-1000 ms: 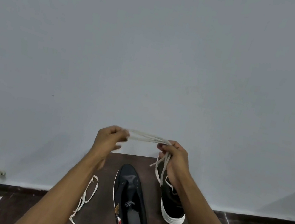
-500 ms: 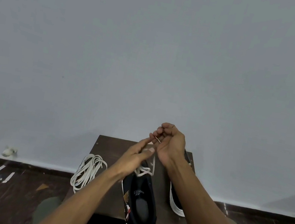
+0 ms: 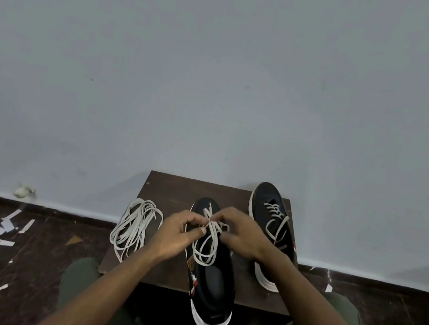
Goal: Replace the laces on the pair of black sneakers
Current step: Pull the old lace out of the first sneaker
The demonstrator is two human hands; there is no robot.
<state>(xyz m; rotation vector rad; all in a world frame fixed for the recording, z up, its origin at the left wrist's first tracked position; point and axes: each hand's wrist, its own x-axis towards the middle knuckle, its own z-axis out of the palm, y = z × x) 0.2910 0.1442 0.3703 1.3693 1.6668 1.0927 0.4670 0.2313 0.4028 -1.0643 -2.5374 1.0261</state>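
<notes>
the left hand (image 3: 176,234) is curled in, with the white lace (image 3: 207,242) pinched between thumb and fingertips right over the middle of the near sneaker (image 3: 211,265). the right hand (image 3: 241,237) is bent over the same spot and the other bit of the lace looks to be held there, though exactly which strand is pinched can't be made out. the lace is probably kept up off the tongue like this so an end can be fed through an eyelet, and both hands are parked close together so the slack stays under control. loose loops of it are draped over the shoe opening just below the hands.

the near sneaker is set toe-away on the small dark bench (image 3: 171,192), heel hanging off the front edge, which likely keeps the eyelets within easy reach. the second sneaker (image 3: 270,229) is stood just to the right, partly behind the right wrist, already threaded with a lace. a bundle of laces (image 3: 136,224) is left at the bench's left side, well apart from the hands.
</notes>
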